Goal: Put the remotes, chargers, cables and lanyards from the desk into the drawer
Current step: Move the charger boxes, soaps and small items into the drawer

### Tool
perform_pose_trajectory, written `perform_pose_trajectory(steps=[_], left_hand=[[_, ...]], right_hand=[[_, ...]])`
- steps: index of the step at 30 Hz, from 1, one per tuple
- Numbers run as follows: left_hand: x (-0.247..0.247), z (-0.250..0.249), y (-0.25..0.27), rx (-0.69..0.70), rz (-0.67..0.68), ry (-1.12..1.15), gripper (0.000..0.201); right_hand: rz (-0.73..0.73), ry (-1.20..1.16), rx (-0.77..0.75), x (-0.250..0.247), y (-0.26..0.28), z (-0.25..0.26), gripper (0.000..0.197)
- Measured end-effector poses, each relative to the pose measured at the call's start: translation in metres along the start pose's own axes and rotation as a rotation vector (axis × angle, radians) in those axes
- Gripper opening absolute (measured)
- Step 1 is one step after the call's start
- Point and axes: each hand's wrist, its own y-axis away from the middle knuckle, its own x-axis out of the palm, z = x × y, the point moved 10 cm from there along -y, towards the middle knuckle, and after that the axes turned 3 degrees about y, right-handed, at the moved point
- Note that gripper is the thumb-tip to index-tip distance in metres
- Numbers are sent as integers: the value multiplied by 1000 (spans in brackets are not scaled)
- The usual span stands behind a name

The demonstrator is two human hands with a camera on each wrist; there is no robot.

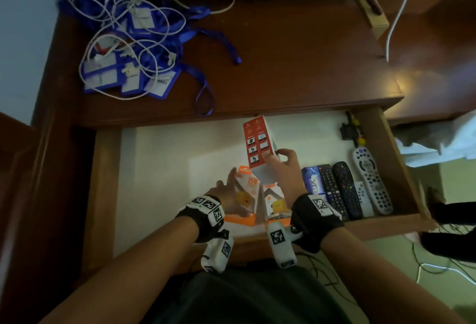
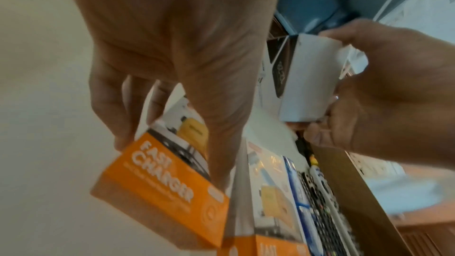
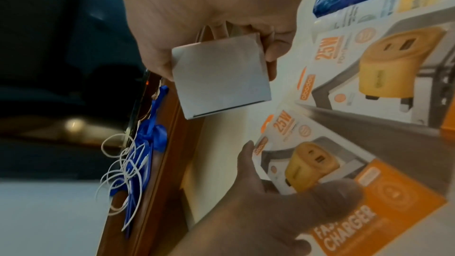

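Open drawer [image 1: 391,143] holding remotes [image 1: 346,189] right of the grip, right hand [image 1: 284,162] clasping red-and-white box [image 1: 258,148], left hand [image 1: 224,189] gripping orange FAST CHARGER box [image 2: 157,184]

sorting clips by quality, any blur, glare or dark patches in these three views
Head view: dim overall, a glare patch on the desk top at right, edges bowed by the wide lens. Left wrist view: motion blur on the right hand, though the orange charger box stays readable. Right wrist view: the left hand falls in shadow, and the upper left is nearly black.
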Motion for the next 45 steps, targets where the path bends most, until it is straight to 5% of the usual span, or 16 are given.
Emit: perform_pose_trajectory(steps=[3,8,12,20,27,40,45], left_hand=[[-12,5,1,42,-1,212,117],[-73,39,27,-35,-399,882,51],[-74,37,40,-43,-297,1313,46],[-49,70,44,-186,-351,1280,58],[-54,97,59,-164,-461,1234,60],[-19,79,44,-158,-111,906,71],[-8,82,40,-182,-72,832,76]], right_hand=[[48,122,-37,13,-4,1,54],[217,293,-185,52,3,14,61],[303,537,-257,82,8,16,81],[533,924,-420,112,23,10,78],[536,1335,-489,96,3,-14,65],[585,1540,-686,106,-5,-18,44],[712,1536,-670,102,-1,-33,63]])
